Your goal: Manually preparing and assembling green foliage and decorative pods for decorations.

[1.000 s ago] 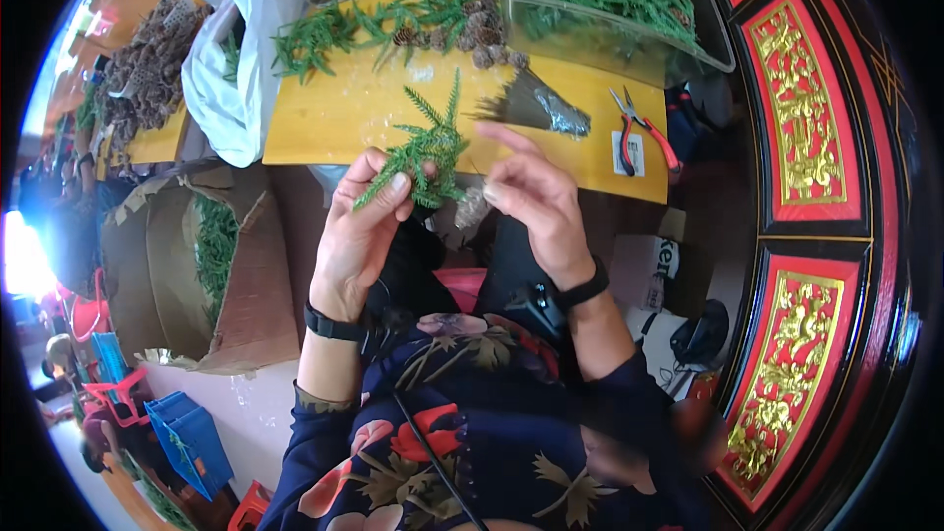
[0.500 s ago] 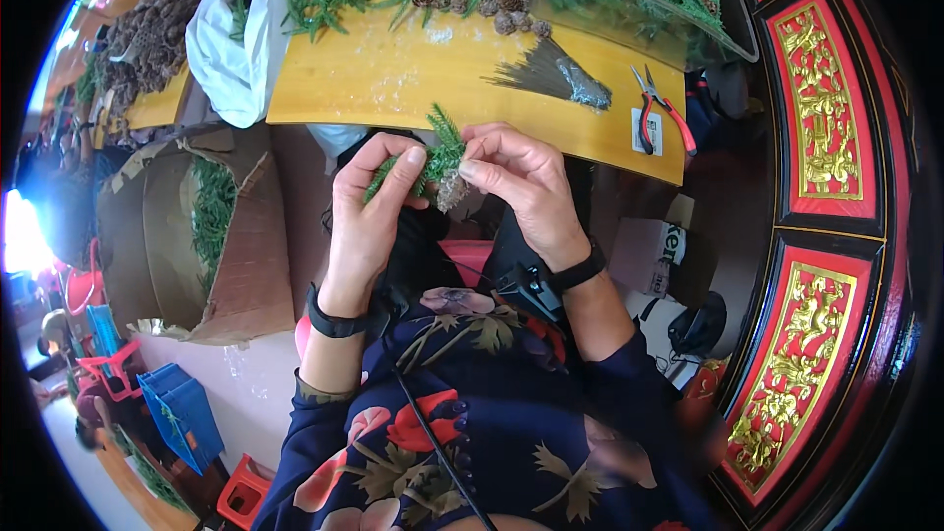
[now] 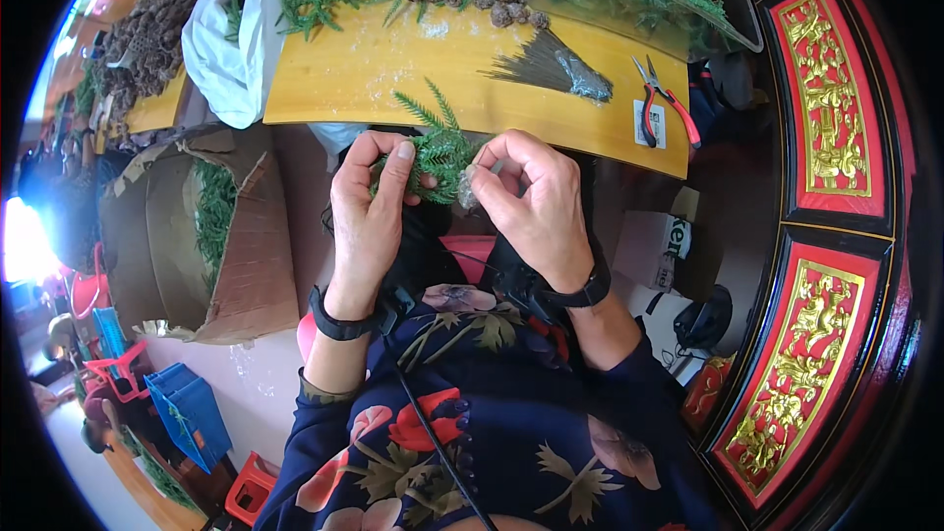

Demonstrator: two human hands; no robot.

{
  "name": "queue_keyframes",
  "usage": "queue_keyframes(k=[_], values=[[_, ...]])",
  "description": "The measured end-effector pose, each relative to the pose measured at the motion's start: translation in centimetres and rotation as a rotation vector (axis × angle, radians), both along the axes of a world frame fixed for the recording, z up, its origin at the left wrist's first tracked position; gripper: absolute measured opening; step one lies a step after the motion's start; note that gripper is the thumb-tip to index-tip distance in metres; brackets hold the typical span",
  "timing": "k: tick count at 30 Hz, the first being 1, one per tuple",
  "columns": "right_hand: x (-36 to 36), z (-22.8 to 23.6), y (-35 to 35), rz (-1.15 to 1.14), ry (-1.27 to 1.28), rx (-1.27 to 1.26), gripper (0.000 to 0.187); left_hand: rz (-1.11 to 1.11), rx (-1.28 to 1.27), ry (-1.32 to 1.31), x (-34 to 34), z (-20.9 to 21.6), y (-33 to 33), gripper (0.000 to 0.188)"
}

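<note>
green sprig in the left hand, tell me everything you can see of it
The green sprig looks like artificial conifer foliage: short, dense needles on several thin branches, two slender tips pointing up and to the left. The left hand pinches its left side between thumb and fingers, hiding part of it. A greyish-brown cone sits at its lower right, by the right hand; whether they are joined is unclear.

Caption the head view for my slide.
Left hand holds a green sprig; right hand touches a greyish cone, near a yellow table.
</note>
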State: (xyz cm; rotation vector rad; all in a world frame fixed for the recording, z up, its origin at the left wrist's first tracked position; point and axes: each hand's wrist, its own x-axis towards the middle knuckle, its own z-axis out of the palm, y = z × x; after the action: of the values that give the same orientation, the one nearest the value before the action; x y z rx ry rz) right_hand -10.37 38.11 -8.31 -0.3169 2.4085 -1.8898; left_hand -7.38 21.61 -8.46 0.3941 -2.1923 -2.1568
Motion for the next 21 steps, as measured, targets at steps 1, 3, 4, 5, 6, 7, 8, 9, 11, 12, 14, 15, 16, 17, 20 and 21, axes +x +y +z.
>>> queue_keyframes(k=[1, 3, 4, 5, 6, 7, 8, 9, 11, 12, 14, 15, 16, 17, 20, 21], values=[[0.0, -0.1, -0.1, -0.018, 0.042, 0.013, 0.006, 0.004, -0.063, 0.031, 0.0, 0.0, 0.1, 0.015], [0.0, -0.1, -0.1, -0.038, 0.082, 0.026, 0.007, 0.011, -0.188, 0.094, 0.1, 0.0, 0.2, 0.013], [0.0, 0.0, 0.0, -0.043, 0.080, 0.051, 0.007, 0.010, -0.188, 0.093, 0.2, -0.2, 0.3, 0.013], [0.0, 0.1, 0.0, -0.047, 0.077, 0.075, 0.007, 0.000, -0.264, 0.119, 0.2, -0.4, 0.3, 0.012], [0.0, 0.1, 0.0, -0.050, 0.074, 0.099, 0.007, -0.009, -0.342, 0.144, 0.3, -0.7, 0.3, 0.012], [0.1, 0.1, 0.0, -0.051, 0.072, 0.098, 0.007, -0.018, -0.419, 0.170, 0.4, -0.8, 0.3, 0.011], [0.1, 0.1, -0.1, -0.056, 0.064, 0.097, 0.007, -0.019, -0.420, 0.169, 0.5, -0.8, 0.4, 0.011], [0.2, 0.1, -0.1, -0.061, 0.057, 0.096, 0.007, -0.031, -0.401, 0.148, 0.6, -0.8, 0.5, 0.012], [0.3, 0.2, -0.2, -0.067, 0.048, 0.094, 0.008, -0.053, -0.363, 0.107, 0.8, -0.8, 0.7, 0.013], [0.4, 0.3, -0.2, -0.070, 0.048, 0.092, 0.008, -0.055, -0.363, 0.106, 0.8, -0.7, 0.9, 0.013], [0.4, 0.5, -0.3, -0.076, 0.047, 0.087, 0.008, -0.014, -0.245, 0.117, 0.7, 0.0, 1.6, 0.016], [0.5, 0.4, -0.3, -0.077, 0.046, 0.087, 0.008, 0.006, -0.186, 0.122, 0.7, 0.1, 1.8, 0.017], [0.5, 0.3, -0.4, -0.083, 0.062, 0.092, 0.008, 0.005, -0.187, 0.121, 0.7, 0.1, 1.7, 0.017], [0.5, 0.2, -0.4, -0.089, 0.078, 0.097, 0.008, -0.003, -0.181, 0.093, 0.7, 0.1, 1.6, 0.019], [0.6, 0.0, -0.7, -0.102, 0.106, 0.096, 0.008, -0.017, -0.171, 0.037, 0.6, 0.3, 1.4, 0.024], [0.7, -0.2, -0.8, -0.109, 0.117, 0.092, 0.008, -0.015, -0.275, 0.072, 0.6, 0.6, 1.6, 0.024]])
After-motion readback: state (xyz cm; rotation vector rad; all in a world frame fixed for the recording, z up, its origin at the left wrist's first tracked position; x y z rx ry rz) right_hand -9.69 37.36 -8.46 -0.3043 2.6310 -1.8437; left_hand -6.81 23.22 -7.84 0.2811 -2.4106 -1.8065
